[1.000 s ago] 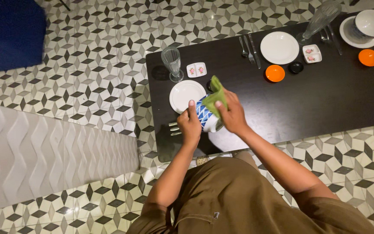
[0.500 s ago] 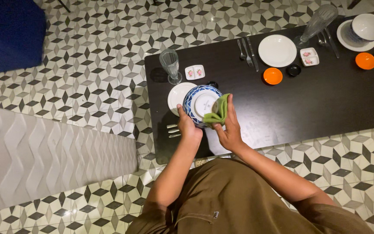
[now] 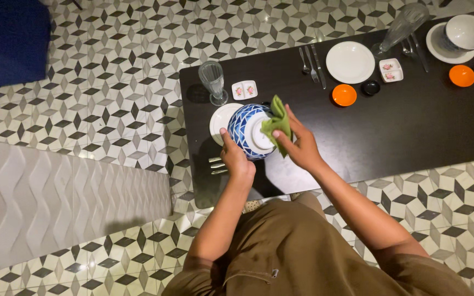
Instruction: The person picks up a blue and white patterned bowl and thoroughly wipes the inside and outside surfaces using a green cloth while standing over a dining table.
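Note:
My left hand (image 3: pixel 235 158) grips the rim of a blue-and-white patterned bowl (image 3: pixel 246 130), held tilted above the dark table (image 3: pixel 401 131) with its white base turned toward me. My right hand (image 3: pixel 301 147) presses a folded green cloth (image 3: pixel 276 123) against the bowl's underside. A white plate (image 3: pixel 220 118) lies on the table just behind the bowl, partly hidden by it.
A tall glass (image 3: pixel 213 82), a small two-part dish (image 3: pixel 246 90) and cutlery (image 3: pixel 215 165) sit near the plate. Further right are another plate (image 3: pixel 350 62), fork and knife (image 3: pixel 311 64), orange dishes (image 3: pixel 344 94), a second glass (image 3: pixel 402 27) and a bowl on a plate (image 3: pixel 465 30). Patterned tile floor surrounds the table.
The bowl has been turned in my hands, from on its side to base toward me. The green cloth has moved over its underside.

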